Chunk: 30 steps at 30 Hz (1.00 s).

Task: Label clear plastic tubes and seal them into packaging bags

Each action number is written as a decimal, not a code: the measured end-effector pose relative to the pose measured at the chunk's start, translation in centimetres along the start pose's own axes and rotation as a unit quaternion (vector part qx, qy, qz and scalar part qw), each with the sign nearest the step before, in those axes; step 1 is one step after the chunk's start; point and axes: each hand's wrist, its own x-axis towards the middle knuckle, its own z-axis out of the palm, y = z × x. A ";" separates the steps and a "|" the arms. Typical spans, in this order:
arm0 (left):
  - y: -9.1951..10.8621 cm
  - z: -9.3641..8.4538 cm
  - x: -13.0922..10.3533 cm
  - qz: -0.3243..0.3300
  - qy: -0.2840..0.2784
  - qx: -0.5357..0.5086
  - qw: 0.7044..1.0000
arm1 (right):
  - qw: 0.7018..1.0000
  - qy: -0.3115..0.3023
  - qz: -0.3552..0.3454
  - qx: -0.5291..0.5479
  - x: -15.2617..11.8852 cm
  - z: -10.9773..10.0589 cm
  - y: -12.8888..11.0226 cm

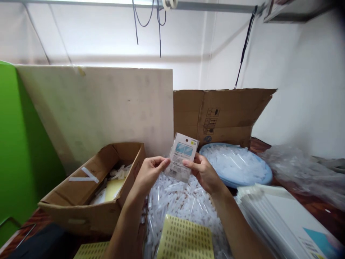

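Note:
Between both hands, a small clear plastic packet with a printed card [181, 154] is held up, tilted slightly; a hole and a blue picture show near its top. My left hand [152, 172] pinches its left edge between thumb and fingers. At the right edge, my right hand [203, 171] grips it with the thumb on the front. Below the hands lies a heap of small clear-and-white plastic pieces [185, 201]. On that heap, closer to me, rests a yellow sheet of small stickers [185, 239].
An open cardboard box [88, 216] with scraps stands at left. A blue basin [269, 178] full of white pieces sits at back right, near crumpled plastic film [302, 172]. A stack of white packs [285, 212] lies at right. Cardboard [229, 118] and a white panel [113, 115] stand behind.

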 end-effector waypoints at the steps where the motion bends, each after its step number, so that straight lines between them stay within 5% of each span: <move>1: 0.0 0.2 0.0 0.006 0.011 0.002 1.000 | 1.000 0.003 -0.002 0.002 0.0 0.1 0.0; 6: -0.3 1.4 -0.1 0.051 0.072 0.066 0.994 | 0.998 0.002 -0.014 -0.062 0.1 0.5 0.4; 15: -1.6 1.2 0.3 0.013 0.044 -0.031 0.998 | 0.987 -0.139 0.022 -0.081 -0.9 -1.8 -1.3; 23: -0.9 1.2 0.2 0.023 0.039 -0.153 0.987 | 0.973 -0.122 0.021 -0.194 -0.8 -1.8 -1.9; 30: -0.2 1.8 -0.1 0.011 0.015 -0.195 0.981 | 0.975 -0.163 -0.022 -0.150 -1.2 -2.0 -1.6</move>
